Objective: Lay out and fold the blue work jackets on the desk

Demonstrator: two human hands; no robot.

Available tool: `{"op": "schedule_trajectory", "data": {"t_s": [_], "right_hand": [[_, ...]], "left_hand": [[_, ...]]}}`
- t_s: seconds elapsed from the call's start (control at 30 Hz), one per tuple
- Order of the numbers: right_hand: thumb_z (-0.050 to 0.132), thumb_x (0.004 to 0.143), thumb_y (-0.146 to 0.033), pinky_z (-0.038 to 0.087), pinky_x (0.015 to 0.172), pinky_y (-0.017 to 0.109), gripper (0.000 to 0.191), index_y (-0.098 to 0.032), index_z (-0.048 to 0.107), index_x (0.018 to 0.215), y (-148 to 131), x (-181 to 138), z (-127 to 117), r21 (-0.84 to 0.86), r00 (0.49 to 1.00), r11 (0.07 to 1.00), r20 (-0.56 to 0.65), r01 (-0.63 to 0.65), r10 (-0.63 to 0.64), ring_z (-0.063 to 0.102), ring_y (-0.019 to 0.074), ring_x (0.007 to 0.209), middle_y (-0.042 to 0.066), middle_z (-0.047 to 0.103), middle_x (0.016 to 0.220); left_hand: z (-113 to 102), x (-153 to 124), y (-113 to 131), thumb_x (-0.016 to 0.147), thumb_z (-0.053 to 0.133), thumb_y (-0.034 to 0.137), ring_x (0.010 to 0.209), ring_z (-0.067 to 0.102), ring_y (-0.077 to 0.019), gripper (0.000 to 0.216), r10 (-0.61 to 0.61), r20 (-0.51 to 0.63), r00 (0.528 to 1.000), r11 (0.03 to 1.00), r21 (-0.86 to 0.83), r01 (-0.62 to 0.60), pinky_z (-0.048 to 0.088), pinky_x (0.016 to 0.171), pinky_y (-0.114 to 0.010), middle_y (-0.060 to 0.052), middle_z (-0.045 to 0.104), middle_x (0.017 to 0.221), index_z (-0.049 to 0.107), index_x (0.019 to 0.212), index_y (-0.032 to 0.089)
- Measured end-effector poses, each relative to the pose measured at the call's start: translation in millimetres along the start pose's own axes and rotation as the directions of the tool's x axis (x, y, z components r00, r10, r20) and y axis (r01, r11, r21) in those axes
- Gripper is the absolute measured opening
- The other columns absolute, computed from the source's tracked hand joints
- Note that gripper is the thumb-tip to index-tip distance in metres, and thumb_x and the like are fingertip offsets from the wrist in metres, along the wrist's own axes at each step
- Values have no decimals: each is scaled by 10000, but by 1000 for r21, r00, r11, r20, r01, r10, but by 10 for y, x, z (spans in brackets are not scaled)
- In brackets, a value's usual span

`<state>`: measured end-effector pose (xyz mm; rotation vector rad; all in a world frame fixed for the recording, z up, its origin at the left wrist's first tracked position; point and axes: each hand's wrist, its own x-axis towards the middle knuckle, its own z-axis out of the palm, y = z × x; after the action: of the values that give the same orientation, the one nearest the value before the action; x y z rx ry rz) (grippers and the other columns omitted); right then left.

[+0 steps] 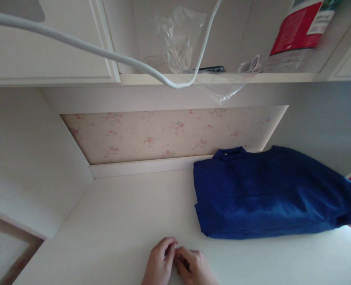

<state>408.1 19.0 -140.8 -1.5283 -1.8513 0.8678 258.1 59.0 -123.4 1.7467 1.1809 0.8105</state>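
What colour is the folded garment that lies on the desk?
The folded garment is deep blue and plain, without pattern. The head view shows it, to the right of the hands.

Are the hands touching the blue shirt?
Apart. The head view shows bare white desk between the left hand, the right hand and the folded blue shirt.

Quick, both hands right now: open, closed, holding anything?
Left hand: fingers curled, touching the right hand on the white desk; whether it holds anything cannot be told.
Right hand: fingers curled against the left; any held thing cannot be told.
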Motion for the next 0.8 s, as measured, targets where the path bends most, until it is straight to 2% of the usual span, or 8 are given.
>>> {"op": "schedule_trajectory", "data": {"t_s": [0.4,0.8], "right_hand": [[461,913,-283,378,564,196,196,-207,642,910,-43,-14,-29,25,1000,1000,0,14,-14,609,130,606,18,682,701],[472,900,-278,378,569,204,197,-199,652,912,-22,-4,-16,9,1000,1000,-1,2,-1,618,137,612,27,692,710]], "left_hand": [[-16,8,46,933,468,445,895,697,-192,314,-16,1,1000,1000,-7,16,529,832,-258,-63,753,946,695,937,228],[-1,-5,9,932,455,496,891,700,-198,366,-9,-1,1000,1000,1,9,535,828,-267,-73,754,935,696,927,221]]}}
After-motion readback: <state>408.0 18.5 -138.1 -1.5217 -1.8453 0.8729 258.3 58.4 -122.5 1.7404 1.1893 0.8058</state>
